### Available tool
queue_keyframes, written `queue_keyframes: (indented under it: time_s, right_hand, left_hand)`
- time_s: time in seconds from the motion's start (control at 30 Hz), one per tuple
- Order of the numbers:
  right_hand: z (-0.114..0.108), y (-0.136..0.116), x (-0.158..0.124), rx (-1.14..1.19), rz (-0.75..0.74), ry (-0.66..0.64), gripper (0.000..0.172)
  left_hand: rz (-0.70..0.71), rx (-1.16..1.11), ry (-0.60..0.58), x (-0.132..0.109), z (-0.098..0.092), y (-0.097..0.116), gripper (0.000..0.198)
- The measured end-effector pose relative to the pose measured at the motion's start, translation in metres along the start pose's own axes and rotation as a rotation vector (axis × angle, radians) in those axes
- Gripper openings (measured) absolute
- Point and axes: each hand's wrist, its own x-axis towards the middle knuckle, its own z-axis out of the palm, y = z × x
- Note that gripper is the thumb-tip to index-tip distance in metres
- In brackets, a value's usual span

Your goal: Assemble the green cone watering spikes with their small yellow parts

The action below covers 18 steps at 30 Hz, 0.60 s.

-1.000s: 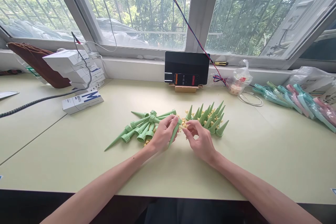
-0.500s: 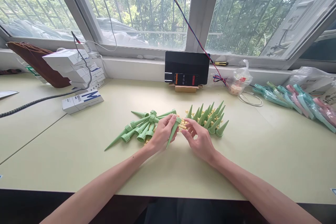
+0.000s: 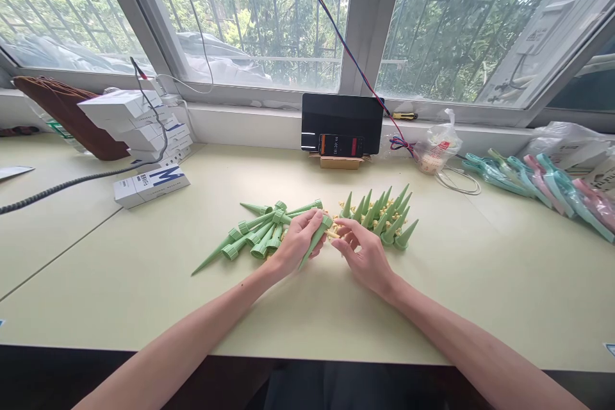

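My left hand (image 3: 300, 237) is closed round a green plastic watering spike (image 3: 315, 242), with its tip slanting down toward me and its ribbed cap end up to the right. A small pale-yellow peg-like piece (image 3: 331, 234) sticks out of that cap. My right hand (image 3: 362, 253) has its thumb and index fingertips at either side of this piece, seemingly pinching it; the other fingers are curled. Several loose green spikes (image 3: 259, 230) lie heaped left of my left hand. Beyond my right hand, more spikes (image 3: 384, 214) stand points up, among yellow pieces.
A phone (image 3: 341, 145) leans against a black tablet (image 3: 336, 118) at the back. White boxes (image 3: 151, 186) and a dark cable (image 3: 72, 186) are on the left. A bagged cup (image 3: 430, 154) and wrapped pastel items (image 3: 542, 182) lie to the right.
The held spike has tilted a little, its tip shifting left. The right fingertips have moved slightly left, closer to the yellow piece and cap.
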Motion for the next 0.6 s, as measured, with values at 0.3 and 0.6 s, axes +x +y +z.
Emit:
queue_keyframes:
  time_s: [0.3,0.6]
  right_hand:
    - [-0.0011,0.0021,0.0007,0.020,0.013,-0.012,0.027]
    - [-0.0004,0.0094,0.0004,0.018,-0.026,-0.093,0.030]
  left_hand:
    - [-0.006,0.031,0.023,0.0006,-0.0036,0.0009,0.034]
    - [-0.028,0.071,-0.015,0.0001,-0.0047,0.0031,0.033]
